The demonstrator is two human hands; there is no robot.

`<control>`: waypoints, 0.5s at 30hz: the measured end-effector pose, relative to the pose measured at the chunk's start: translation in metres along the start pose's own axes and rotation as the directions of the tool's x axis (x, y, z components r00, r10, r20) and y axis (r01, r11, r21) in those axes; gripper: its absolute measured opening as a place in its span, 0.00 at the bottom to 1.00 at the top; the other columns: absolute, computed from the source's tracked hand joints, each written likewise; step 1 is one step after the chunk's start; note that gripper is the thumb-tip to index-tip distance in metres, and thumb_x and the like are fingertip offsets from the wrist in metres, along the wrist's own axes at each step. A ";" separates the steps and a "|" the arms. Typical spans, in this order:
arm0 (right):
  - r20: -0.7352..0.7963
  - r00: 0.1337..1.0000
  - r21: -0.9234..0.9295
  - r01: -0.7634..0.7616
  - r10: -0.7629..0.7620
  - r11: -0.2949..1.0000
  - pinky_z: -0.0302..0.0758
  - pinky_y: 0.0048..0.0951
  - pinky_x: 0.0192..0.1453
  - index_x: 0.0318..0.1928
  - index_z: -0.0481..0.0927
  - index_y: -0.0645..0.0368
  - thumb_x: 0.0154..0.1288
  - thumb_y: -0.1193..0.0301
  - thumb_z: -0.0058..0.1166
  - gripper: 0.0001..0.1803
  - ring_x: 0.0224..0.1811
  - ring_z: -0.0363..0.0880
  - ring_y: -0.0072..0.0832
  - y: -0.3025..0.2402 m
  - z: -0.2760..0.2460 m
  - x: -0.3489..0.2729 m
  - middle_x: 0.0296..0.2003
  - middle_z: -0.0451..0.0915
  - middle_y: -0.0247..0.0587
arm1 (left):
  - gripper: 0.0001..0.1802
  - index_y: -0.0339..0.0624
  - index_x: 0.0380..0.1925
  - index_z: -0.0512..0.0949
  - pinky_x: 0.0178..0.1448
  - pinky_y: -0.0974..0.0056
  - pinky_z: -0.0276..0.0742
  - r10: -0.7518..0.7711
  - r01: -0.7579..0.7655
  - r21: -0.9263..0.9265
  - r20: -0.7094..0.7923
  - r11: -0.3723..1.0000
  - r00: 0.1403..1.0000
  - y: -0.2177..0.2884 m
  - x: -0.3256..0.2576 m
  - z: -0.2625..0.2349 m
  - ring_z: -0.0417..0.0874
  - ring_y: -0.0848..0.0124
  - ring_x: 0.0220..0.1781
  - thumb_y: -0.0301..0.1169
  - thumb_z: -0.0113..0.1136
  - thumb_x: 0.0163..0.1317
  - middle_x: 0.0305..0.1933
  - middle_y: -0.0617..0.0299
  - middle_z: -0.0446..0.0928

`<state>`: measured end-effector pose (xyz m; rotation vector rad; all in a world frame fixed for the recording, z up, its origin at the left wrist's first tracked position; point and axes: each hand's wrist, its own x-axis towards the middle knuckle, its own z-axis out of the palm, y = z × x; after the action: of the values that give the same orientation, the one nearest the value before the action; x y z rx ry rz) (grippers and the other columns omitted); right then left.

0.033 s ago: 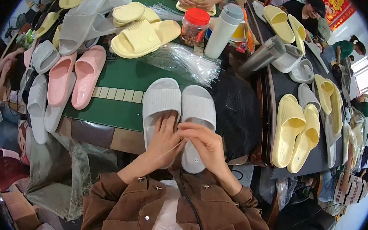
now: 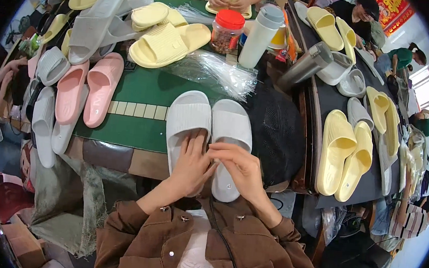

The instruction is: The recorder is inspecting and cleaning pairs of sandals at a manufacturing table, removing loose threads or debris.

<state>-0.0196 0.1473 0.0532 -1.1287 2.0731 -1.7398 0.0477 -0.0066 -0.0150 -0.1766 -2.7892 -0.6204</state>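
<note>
A pair of light grey slippers with ribbed straps stands upright, toes away from me, at the near table edge. My left hand (image 2: pixel 191 157) lies over the left grey slipper (image 2: pixel 189 114), its fingers stretched forward with the tips at the strap opening. Over the inner side of the right grey slipper (image 2: pixel 232 120), my right hand (image 2: pixel 239 166) is closed in a pinch. Its fingertips meet close beside the left hand's knuckles. Whatever is between them is too small to make out.
Pink slippers (image 2: pixel 97 89) and a heap of grey and yellow ones lie left. Clear plastic strips (image 2: pixel 229 77), a red-lidded jar (image 2: pixel 227 32) and a pale bottle (image 2: pixel 261 37) stand beyond. Yellow slippers (image 2: pixel 336 151) are on the right-hand table. A co-worker's hands (image 2: pixel 230 1) work opposite.
</note>
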 end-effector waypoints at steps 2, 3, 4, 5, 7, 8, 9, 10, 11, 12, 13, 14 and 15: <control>-0.032 0.999 -0.039 0.009 -0.010 0.999 0.77 0.25 0.47 0.41 0.81 0.64 0.62 0.86 0.48 0.11 0.44 0.81 0.27 0.005 -0.002 0.000 0.46 0.82 0.42 | 0.27 0.41 0.58 0.68 0.69 0.40 0.50 0.029 -0.033 -0.043 -0.084 0.999 0.996 0.002 0.001 -0.003 0.60 0.41 0.64 0.35 0.60 0.58 0.61 0.35 0.59; -0.031 0.999 -0.041 0.009 -0.010 0.999 0.77 0.25 0.47 0.41 0.81 0.64 0.62 0.86 0.48 0.11 0.44 0.81 0.27 0.006 -0.004 -0.001 0.46 0.82 0.42 | 0.27 0.41 0.58 0.68 0.69 0.40 0.50 0.030 -0.033 -0.045 -0.085 0.998 0.996 0.003 0.003 -0.006 0.60 0.41 0.64 0.35 0.60 0.58 0.61 0.35 0.59; 0.009 0.998 -0.017 -0.068 0.069 0.998 0.77 0.25 0.46 0.42 0.81 0.63 0.65 0.84 0.47 0.10 0.43 0.82 0.28 0.008 -0.007 -0.003 0.44 0.82 0.42 | 0.26 0.41 0.58 0.68 0.70 0.41 0.49 0.017 -0.025 -0.141 -0.056 0.990 0.998 0.003 0.005 -0.011 0.59 0.41 0.64 0.33 0.58 0.59 0.62 0.35 0.59; 0.053 0.988 0.006 -0.144 0.144 0.990 0.77 0.26 0.45 0.44 0.80 0.63 0.67 0.81 0.46 0.10 0.42 0.83 0.30 0.007 -0.007 -0.004 0.43 0.82 0.43 | 0.26 0.42 0.59 0.68 0.70 0.42 0.48 0.006 -0.012 -0.232 -0.026 0.973 1.000 0.002 0.006 -0.017 0.58 0.40 0.65 0.32 0.57 0.60 0.62 0.35 0.59; 0.121 0.969 0.242 -0.241 0.217 0.940 0.76 0.24 0.43 0.43 0.79 0.64 0.69 0.81 0.43 0.10 0.39 0.82 0.26 -0.002 -0.004 -0.006 0.39 0.82 0.40 | 0.23 0.43 0.59 0.70 0.71 0.45 0.48 -0.023 0.019 -0.311 -0.008 0.950 1.000 -0.002 0.006 -0.018 0.58 0.42 0.66 0.32 0.54 0.63 0.63 0.36 0.58; 0.204 0.941 0.458 -0.337 0.272 0.823 0.76 0.22 0.41 0.43 0.78 0.65 0.71 0.81 0.40 0.11 0.36 0.81 0.23 -0.007 -0.001 -0.006 0.36 0.82 0.38 | 0.21 0.45 0.59 0.71 0.71 0.47 0.47 -0.050 0.053 -0.386 0.017 0.921 0.999 -0.004 0.005 -0.019 0.57 0.43 0.67 0.32 0.51 0.65 0.64 0.38 0.58; 0.206 0.941 0.459 -0.336 0.269 0.823 0.76 0.22 0.41 0.43 0.78 0.65 0.71 0.81 0.40 0.11 0.36 0.81 0.23 -0.009 0.002 -0.006 0.36 0.82 0.38 | 0.21 0.45 0.59 0.71 0.71 0.47 0.47 -0.052 0.054 -0.383 0.015 0.922 0.999 -0.007 0.004 -0.020 0.57 0.43 0.67 0.32 0.51 0.65 0.64 0.38 0.58; 0.267 0.931 0.393 -0.343 0.251 0.853 0.76 0.22 0.41 0.43 0.78 0.65 0.71 0.81 0.39 0.11 0.36 0.81 0.23 -0.011 0.006 -0.006 0.34 0.82 0.38 | 0.20 0.45 0.58 0.72 0.71 0.49 0.47 -0.112 0.133 -0.628 0.073 0.767 0.991 -0.011 0.003 -0.021 0.56 0.45 0.68 0.33 0.48 0.67 0.65 0.40 0.58; 0.325 0.916 0.325 -0.343 0.237 0.881 0.76 0.22 0.40 0.44 0.77 0.65 0.72 0.80 0.38 0.11 0.36 0.81 0.23 -0.012 0.008 -0.005 0.33 0.82 0.39 | 0.19 0.46 0.57 0.74 0.71 0.51 0.47 -0.151 0.203 -0.815 0.144 0.543 0.978 -0.010 0.004 -0.024 0.55 0.47 0.69 0.35 0.45 0.70 0.66 0.43 0.59; 0.343 0.908 0.273 -0.339 0.238 0.900 0.76 0.23 0.41 0.42 0.78 0.65 0.70 0.80 0.41 0.10 0.36 0.81 0.23 -0.014 0.011 -0.004 0.33 0.82 0.38 | 0.18 0.47 0.56 0.76 0.70 0.55 0.50 -0.232 0.294 -0.891 0.223 0.345 0.947 -0.006 0.004 -0.026 0.58 0.51 0.68 0.38 0.43 0.72 0.62 0.45 0.63; 0.344 0.909 0.273 -0.339 0.237 0.900 0.76 0.23 0.41 0.42 0.78 0.65 0.70 0.80 0.41 0.10 0.36 0.81 0.23 -0.013 0.012 -0.004 0.33 0.82 0.38 | 0.18 0.47 0.56 0.76 0.70 0.55 0.50 -0.232 0.294 -0.891 0.222 0.346 0.947 -0.003 0.006 -0.029 0.58 0.51 0.68 0.38 0.43 0.72 0.62 0.45 0.63; 0.358 0.914 0.176 -0.267 0.191 0.948 0.76 0.24 0.41 0.41 0.78 0.64 0.69 0.79 0.42 0.10 0.37 0.81 0.23 -0.012 0.012 -0.003 0.33 0.82 0.37 | 0.18 0.45 0.54 0.77 0.69 0.56 0.53 -0.241 0.245 -0.858 0.148 0.452 0.959 0.000 0.009 -0.033 0.61 0.53 0.67 0.37 0.43 0.72 0.60 0.46 0.66; 0.376 0.915 0.077 -0.189 0.147 0.979 0.76 0.25 0.41 0.41 0.79 0.64 0.69 0.79 0.43 0.09 0.37 0.81 0.23 -0.012 0.013 -0.004 0.33 0.82 0.37 | 0.18 0.42 0.52 0.78 0.68 0.58 0.56 -0.240 0.198 -0.809 0.073 0.553 0.968 0.000 0.011 -0.035 0.64 0.56 0.65 0.37 0.43 0.72 0.58 0.48 0.68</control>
<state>-0.0045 0.1397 0.0589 -1.1071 1.7655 -1.4165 0.0460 -0.0206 0.0184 0.0227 -2.2491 -1.9261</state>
